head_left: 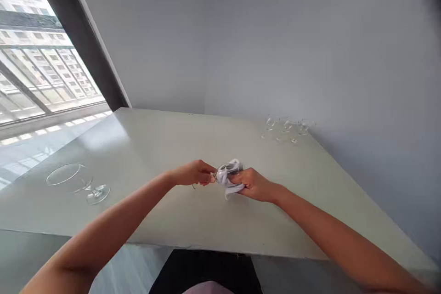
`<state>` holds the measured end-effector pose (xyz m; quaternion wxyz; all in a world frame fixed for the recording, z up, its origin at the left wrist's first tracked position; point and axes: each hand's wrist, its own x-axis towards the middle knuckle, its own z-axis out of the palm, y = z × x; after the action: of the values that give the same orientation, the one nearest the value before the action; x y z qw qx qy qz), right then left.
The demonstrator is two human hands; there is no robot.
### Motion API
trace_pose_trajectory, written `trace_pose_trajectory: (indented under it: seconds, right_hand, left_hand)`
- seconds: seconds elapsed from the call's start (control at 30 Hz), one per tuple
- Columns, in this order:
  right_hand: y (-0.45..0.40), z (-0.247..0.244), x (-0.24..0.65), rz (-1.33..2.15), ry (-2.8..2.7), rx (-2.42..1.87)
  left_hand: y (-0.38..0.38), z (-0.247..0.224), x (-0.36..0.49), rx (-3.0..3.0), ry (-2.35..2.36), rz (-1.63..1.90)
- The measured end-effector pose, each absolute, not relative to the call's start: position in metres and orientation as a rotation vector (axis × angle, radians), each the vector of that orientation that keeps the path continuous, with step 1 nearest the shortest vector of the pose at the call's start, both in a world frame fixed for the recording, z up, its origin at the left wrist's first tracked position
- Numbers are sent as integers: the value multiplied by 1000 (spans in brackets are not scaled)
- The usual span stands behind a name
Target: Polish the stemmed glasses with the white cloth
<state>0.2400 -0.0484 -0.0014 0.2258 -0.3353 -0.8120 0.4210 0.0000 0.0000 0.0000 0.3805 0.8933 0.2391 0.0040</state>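
Above the middle of the pale table, a small stemmed glass [223, 172] lies tilted sideways between my hands. My left hand [199, 173] pinches it near the stem, its foot partly hidden behind the fingers. A white cloth [231, 188] is bunched around and against the bowl. My right hand [250, 183] is closed on the cloth at the bowl, with the thumb towards the rim; the fingers underneath are hidden. A larger stemmed glass [97, 194] with a wide bowl stands apart on the left of the table.
Several clear stemmed glasses [287, 125] stand grouped at the back right of the table [172, 138], near the wall. The table's front edge runs just before my body. A large window [44, 64] is at the left.
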Motion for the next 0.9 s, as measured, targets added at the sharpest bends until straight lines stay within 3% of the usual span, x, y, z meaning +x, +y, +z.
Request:
trace_pose_trajectory:
  seconds: [0.23, 0.33, 0.5, 0.57, 0.77, 0.9]
  right_hand:
    - [-52, -12, 231, 1692, -1420, -985]
    - [-56, -9, 226, 1651, -1522, -942]
    - [-57, 0, 228, 1160, -2168, -878]
    - [-56, -2, 229, 1116, -2204, -886]
    - [-52, -19, 219, 1621, -1407, -1040]
    - [-56, -16, 209, 1742, -1186, -934]
  left_hand:
    - [-21, -1, 18, 3039, 1035, 792]
    - [-18, 1, 12, 2946, 1029, 743]
    - [-4, 8, -7, 2291, 774, 156]
    - [-3, 7, -9, 2205, 727, 67]
    - [-12, -6, 3, 2948, 1026, 775]
    - [-9, -8, 5, 3106, 922, 826]
